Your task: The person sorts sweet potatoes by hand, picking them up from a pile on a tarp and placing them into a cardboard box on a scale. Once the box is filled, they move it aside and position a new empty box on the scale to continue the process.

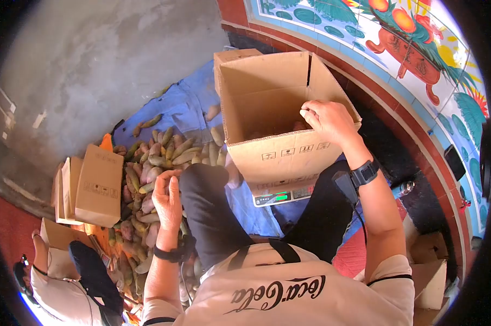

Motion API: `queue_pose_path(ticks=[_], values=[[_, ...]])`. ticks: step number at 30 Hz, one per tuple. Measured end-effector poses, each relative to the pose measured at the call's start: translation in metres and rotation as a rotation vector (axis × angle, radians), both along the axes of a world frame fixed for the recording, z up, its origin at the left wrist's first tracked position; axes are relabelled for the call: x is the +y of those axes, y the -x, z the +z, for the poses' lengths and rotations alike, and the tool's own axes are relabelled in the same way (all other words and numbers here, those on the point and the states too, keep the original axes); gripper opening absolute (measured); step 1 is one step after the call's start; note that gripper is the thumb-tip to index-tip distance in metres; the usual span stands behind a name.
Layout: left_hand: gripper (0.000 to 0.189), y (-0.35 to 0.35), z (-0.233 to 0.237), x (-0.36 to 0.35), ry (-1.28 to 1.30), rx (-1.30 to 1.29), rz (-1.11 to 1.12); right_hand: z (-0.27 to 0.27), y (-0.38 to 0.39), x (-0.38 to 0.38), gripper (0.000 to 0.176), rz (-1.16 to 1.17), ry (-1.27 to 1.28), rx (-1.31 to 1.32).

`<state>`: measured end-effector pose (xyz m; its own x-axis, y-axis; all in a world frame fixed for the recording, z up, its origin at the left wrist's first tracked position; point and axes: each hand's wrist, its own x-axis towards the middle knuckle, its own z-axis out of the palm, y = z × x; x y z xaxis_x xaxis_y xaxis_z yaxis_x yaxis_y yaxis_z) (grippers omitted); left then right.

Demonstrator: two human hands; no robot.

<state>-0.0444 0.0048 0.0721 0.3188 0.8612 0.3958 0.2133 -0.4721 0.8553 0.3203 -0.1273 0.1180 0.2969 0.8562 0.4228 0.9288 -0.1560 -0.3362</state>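
Note:
A tall, open cardboard box (pixel 289 155) stands between my knees on a digital scale (pixel 272 199) with a lit green display. Reddish tubers (pixel 264 132) show dimly at its bottom. Over the near right rim reaches my right hand (pixel 328 120), its fingers curled together above the opening, with nothing visible in them. My left hand (pixel 168 200) is raised beside my left knee, fingers apart and holding nothing. Below and beyond it lies a large heap of long pinkish and yellowish tubers (pixel 172 149) resembling sweet potatoes.
Blue sheeting (pixel 187 98) lies under part of the heap. Closed cardboard boxes (pixel 99 185) lean together at left, near another person (pixel 66 290) crouching by a carton (pixel 63 244). A painted tile wall (pixel 413 60) curves along the right; more cartons (pixel 430 277) stand at lower right.

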Motion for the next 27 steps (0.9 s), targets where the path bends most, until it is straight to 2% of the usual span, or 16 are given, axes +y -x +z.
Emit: queue_pose_path(ticks=[7, 9, 10, 15, 21, 27], values=[[0.016, -0.014, -0.029, 0.028, 0.082, 0.038, -0.023, -0.005, 0.0, 0.003, 0.025, -0.005, -0.06, -0.015], [0.016, -0.024, -0.041, 0.034, -0.01, 0.027, -0.064, -0.001, 0.001, 0.002, 0.025, 0.0, -0.063, -0.034], [0.02, -0.025, -0.049, 0.04, -0.032, 0.126, -0.042, -0.001, 0.0, 0.004, 0.025, -0.004, -0.051, -0.034], [0.03, -0.05, -0.068, 0.054, -0.203, 0.228, -0.055, -0.002, -0.003, 0.006, 0.024, 0.01, -0.079, -0.06], [0.039, -0.075, -0.073, 0.062, -0.202, 0.261, -0.325, -0.003, -0.008, 0.007, 0.022, 0.036, -0.121, -0.057], [0.043, -0.085, -0.078, 0.059, -0.212, 0.252, -0.38, 0.005, -0.002, 0.0, 0.018, 0.063, -0.162, -0.011]])
